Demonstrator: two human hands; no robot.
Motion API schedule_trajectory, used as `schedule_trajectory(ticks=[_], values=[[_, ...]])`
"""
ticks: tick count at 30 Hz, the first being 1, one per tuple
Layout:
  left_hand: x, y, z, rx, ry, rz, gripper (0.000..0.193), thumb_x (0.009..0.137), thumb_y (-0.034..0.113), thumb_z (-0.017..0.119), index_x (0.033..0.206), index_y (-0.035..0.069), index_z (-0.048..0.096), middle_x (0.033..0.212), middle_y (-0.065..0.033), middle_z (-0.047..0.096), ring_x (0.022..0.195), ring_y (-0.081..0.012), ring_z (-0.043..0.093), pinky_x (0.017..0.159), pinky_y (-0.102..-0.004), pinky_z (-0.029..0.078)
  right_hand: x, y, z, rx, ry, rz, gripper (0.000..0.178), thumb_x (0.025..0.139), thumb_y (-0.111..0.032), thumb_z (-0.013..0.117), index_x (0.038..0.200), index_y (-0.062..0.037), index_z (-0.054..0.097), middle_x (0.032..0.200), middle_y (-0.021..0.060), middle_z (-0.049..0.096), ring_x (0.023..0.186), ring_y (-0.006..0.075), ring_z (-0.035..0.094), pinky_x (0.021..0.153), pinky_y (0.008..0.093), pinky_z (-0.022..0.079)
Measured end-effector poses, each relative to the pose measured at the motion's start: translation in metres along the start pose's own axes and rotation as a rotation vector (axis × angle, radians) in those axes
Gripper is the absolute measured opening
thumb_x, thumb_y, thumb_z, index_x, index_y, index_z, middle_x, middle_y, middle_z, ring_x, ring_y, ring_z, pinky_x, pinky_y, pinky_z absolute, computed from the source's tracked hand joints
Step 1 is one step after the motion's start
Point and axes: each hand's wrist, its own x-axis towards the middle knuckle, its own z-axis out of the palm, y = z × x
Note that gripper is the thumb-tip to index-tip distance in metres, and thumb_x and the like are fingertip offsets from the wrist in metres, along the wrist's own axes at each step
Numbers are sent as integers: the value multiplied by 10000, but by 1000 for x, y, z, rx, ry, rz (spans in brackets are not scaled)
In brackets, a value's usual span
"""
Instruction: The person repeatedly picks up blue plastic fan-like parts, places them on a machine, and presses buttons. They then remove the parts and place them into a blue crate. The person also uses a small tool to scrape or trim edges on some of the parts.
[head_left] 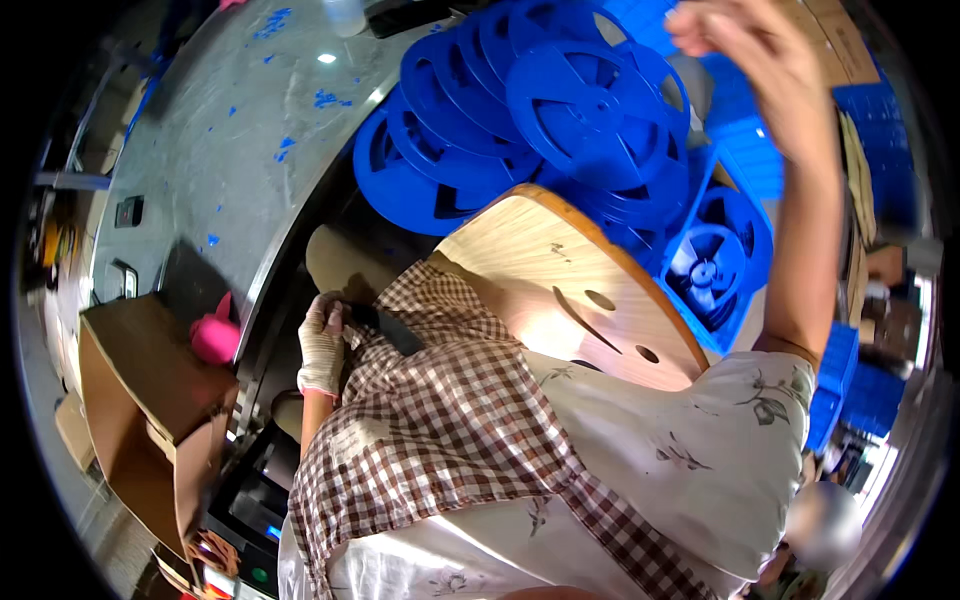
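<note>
My left hand [321, 345], in a whitish glove, is closed on a dark flat strip [388, 328] that lies against the brown-and-white checked apron [430, 420]. The strip's exact kind does not show. My bare right hand [738, 42] is raised at the upper right, its fingers curled; whatever they may hold is hidden. Below and left of it lie many overlapping blue plastic reels [600, 110] with cut-out sides. A pale wooden chair back [540, 270] with eye-like holes and a curved slot stands between the reels and my body.
A grey metal table [200, 130] with blue scraps stretches along the left. An open cardboard box [135, 400] stands at lower left, a pink object [214, 335] beside it. Right of the chair, a blue crate [735, 310] holds more reels. Cardboard boxes [835, 40] stand at the far right.
</note>
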Motion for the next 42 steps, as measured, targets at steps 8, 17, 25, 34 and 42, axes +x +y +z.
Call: schedule_trajectory(ticks=[8, 17, 25, 34, 42], values=[[70, 85, 62, 6, -271, 57, 185, 957, 45, 504, 1099, 2, 615, 854, -15, 595, 771, -75, 529, 694, -218, 429, -49, 191, 173, -517, -313, 290, 435, 854, -313, 646, 1194, -46, 595, 1087, 146, 650, 1062, 319, 589, 886, 445, 489], [47, 114, 44, 97, -455, 150, 181, 960, 36, 535, 1118, 12, 621, 920, -40, 632, 825, -95, 586, 771, -247, 488, -75, 112, 250, -753, -291, 420, 463, 749, -332, 765, 1049, -28, 588, 978, 120, 670, 1006, 291, 605, 829, 464, 453], [48, 148, 61, -358, -592, -37, 498, 929, 360, 621, 1277, 23, 507, 1090, -88, 618, 1039, -176, 581, 928, -342, 474, -81, 9, 283, -391, -139, 125, 476, 687, -325, 770, 1075, -129, 577, 857, 26, 615, 915, 233, 563, 741, 402, 424], [24, 145, -41, -967, -229, 152, 366, 973, 345, 533, 1133, 16, 539, 900, -58, 599, 826, -211, 549, 841, -377, 462, -62, 10, 271, 53, 70, 49, 353, 806, -244, 721, 1107, -85, 626, 1052, 110, 609, 1010, 282, 580, 825, 384, 503], [13, 83, -150, -1259, -105, 93, 241, 985, 325, 530, 1036, 91, 513, 697, 57, 468, 638, -74, 464, 677, -267, 431, -168, 118, 233, -701, -182, 526, 515, 670, -250, 827, 1103, -49, 634, 1124, 104, 573, 1091, 292, 520, 903, 397, 465]])
